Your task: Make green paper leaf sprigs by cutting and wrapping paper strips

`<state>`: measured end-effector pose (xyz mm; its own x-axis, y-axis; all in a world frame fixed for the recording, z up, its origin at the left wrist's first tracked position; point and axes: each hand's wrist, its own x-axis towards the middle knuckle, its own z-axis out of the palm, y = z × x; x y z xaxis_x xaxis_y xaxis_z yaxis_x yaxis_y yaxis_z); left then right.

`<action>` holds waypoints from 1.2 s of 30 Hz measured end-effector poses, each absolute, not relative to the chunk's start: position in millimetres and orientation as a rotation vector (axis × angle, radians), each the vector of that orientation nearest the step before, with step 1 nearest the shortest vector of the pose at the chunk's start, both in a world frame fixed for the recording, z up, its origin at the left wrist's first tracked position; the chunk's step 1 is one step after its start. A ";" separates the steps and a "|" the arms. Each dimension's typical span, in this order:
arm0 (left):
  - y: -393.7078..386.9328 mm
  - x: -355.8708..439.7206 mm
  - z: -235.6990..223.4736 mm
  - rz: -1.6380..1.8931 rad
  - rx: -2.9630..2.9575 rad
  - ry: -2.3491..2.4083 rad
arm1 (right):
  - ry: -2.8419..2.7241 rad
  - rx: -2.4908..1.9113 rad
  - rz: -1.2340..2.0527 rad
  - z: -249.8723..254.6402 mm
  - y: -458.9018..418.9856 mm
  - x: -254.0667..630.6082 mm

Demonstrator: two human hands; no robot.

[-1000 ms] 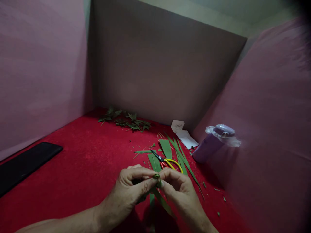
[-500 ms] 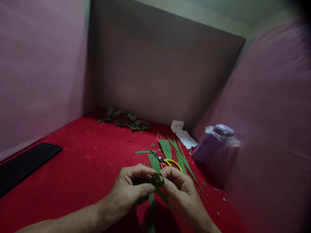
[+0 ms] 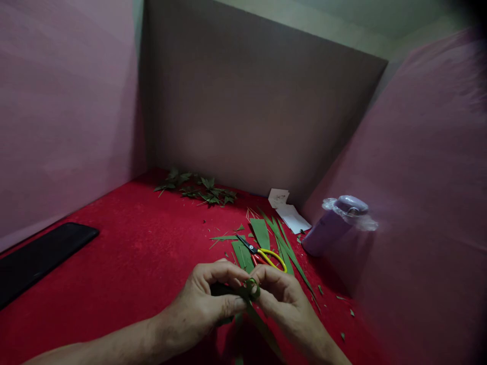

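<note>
Between both hands is a green leaf strip [image 3: 252,289], curled into a small loop, with a long tail hanging down toward the right. My left hand [image 3: 207,301] is closed on its left part, thumb below and fingers above; a darker folded part lies inside that grip, mostly hidden. My right hand [image 3: 287,299] pinches the loop between thumb and fingertips. Just beyond the fingers lie scissors [image 3: 262,252] with black blades and yellow and red handles, resting near cut leaf pieces [image 3: 260,233].
A red cloth [image 3: 140,243] covers the surface. Leafy sprigs [image 3: 208,190] lie at the back, with white paper cards [image 3: 292,218] to their right. A purple tumbler [image 3: 329,225] with clear plastic round its top stands at right. A flat black object [image 3: 49,258] lies at left.
The leaf loop has become more visible and shifted slightly right and down, with my hands moving along with it. The scissors and other things stay where they were.
</note>
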<state>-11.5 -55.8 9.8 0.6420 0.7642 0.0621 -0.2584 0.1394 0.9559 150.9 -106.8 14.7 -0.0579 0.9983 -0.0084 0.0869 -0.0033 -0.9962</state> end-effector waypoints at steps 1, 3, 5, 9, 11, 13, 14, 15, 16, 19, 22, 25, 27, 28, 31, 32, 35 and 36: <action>-56.0 -11.3 10.3 0.788 1.214 0.499 | -1.309 -1.252 1.222 14.8 -106.8 151.4; -56.3 -11.1 11.2 0.784 1.204 0.491 | -1.297 -1.246 1.246 14.5 -106.3 152.0; -56.8 -11.3 11.4 0.775 1.199 0.493 | -1.295 -1.242 1.257 13.8 -105.4 151.8; -57.5 -11.9 10.4 0.757 1.190 0.510 | -1.295 -1.245 1.280 11.7 -104.4 149.9; -57.7 -11.8 10.0 0.748 1.187 0.513 | -1.299 -1.236 1.293 11.2 -104.9 149.2; -57.8 -11.5 10.3 0.738 1.193 0.521 | -1.309 -1.239 1.290 11.2 -105.7 149.3; -57.9 -11.2 10.6 0.733 1.196 0.527 | -1.315 -1.246 1.287 11.2 -106.2 149.7; -58.1 -11.0 11.1 0.731 1.194 0.536 | -1.318 -1.254 1.285 11.2 -106.5 150.3; -58.5 -10.7 11.6 0.727 1.192 0.543 | -1.320 -1.262 1.283 11.1 -106.8 151.1; -59.4 -10.2 12.9 0.720 1.185 0.563 | -1.342 -1.290 1.276 10.6 -107.2 153.4; -58.8 -11.1 12.6 0.709 1.167 0.586 | -1.339 -1.301 1.272 10.7 -106.9 153.9; -56.3 -13.1 10.8 0.693 1.176 0.589 | -1.322 -1.303 1.247 11.6 -106.2 152.5; -54.7 -14.2 10.1 0.688 1.191 0.595 | -1.315 -1.307 1.224 11.9 -105.9 151.8; -54.3 -14.4 10.1 0.685 1.189 0.604 | -1.315 -1.308 1.220 11.9 -105.8 151.8; -54.2 -13.7 11.2 0.666 1.168 0.632 | -1.327 -1.312 1.223 12.7 -105.9 153.3; -54.4 -13.2 11.6 0.666 1.169 0.633 | -1.337 -1.320 1.212 13.5 -106.0 154.0; -54.5 -12.3 11.7 0.680 1.193 0.632 | -1.348 -1.336 1.138 17.3 -106.1 155.8; -54.4 -12.2 11.5 0.683 1.200 0.634 | -1.345 -1.333 1.117 18.4 -106.1 155.9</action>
